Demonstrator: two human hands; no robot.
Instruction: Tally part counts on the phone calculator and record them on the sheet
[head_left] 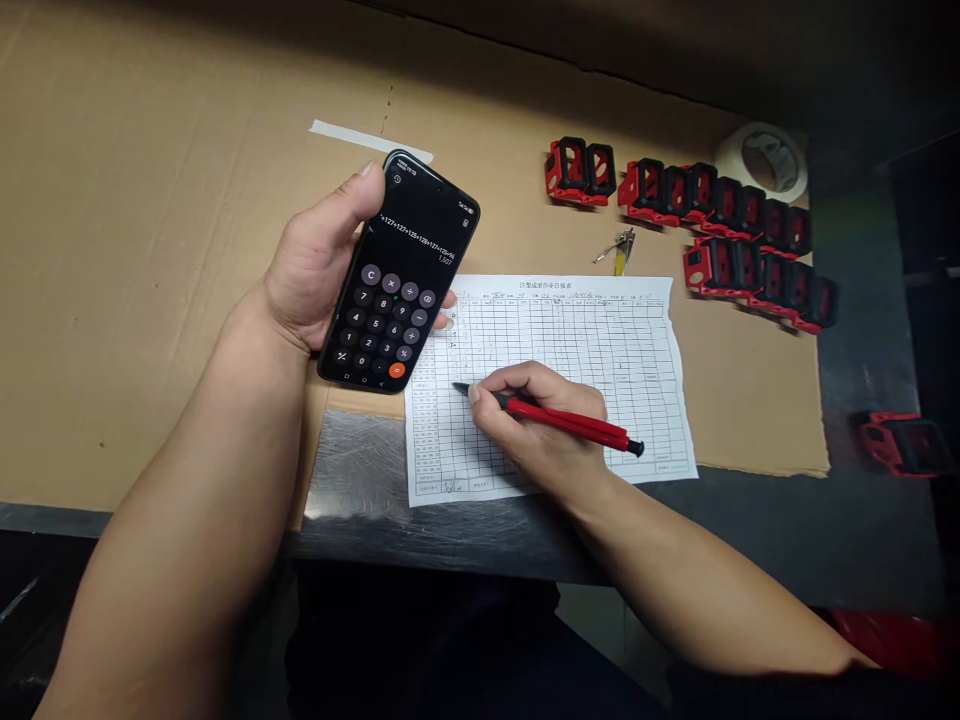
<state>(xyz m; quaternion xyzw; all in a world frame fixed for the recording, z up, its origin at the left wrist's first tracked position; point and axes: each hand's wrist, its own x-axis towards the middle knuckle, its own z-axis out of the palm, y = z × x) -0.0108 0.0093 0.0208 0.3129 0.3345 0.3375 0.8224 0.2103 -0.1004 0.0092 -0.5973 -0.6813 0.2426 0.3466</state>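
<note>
Left hand is raised off the table, fingers wrapped around a phone, thumb at its top-left edge. Calculator app is up with a long sum on screen. Right hand rests on a grid sheet, fingers pinching a red pen, tip touching the sheet's left columns. Sheet lies partly on cardboard, partly on bare table. Red-and-black parts sit in rows beyond the sheet, tape roll behind them.
</note>
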